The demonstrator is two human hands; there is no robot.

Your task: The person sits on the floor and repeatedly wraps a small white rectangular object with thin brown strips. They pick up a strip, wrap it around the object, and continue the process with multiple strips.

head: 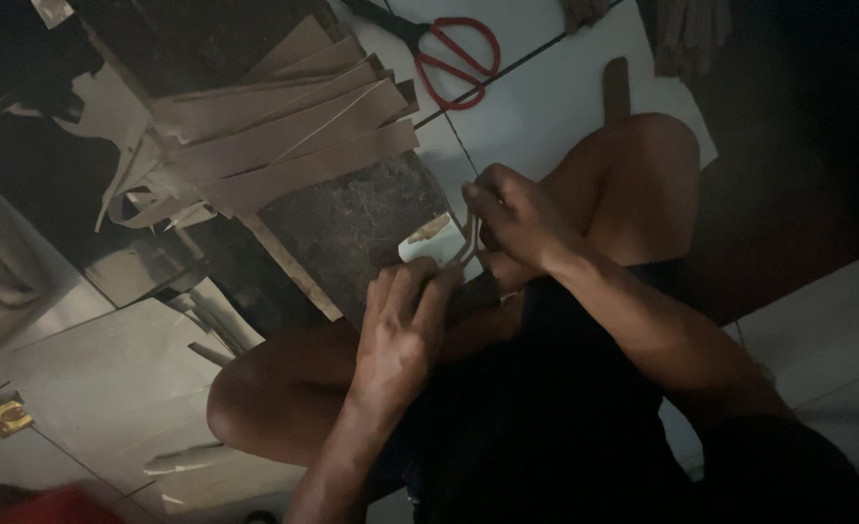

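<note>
While the person sat on the tiled floor (527,107) with both knees drawn up, the head camera looked down on two hands working close together between the legs. The left hand (400,335) lay with its fingers (420,286) curled shut over the near edge of a small pale piece (428,241), pressing it against a dark stone slab (352,228) that rested on the floor just beyond the knees. The right hand (512,213) came in from the other side, its fingers pinched closed on a thin light strip (469,243) that touched the pale piece; what the strip was made of could not be told in the dim light. Beyond the slab, toward the far edge of the floor, a fan of long brown cardboard strips (284,146) lay overlapping. Red-handled scissors (454,53) lay on the white tile, well apart from both hands.
</note>
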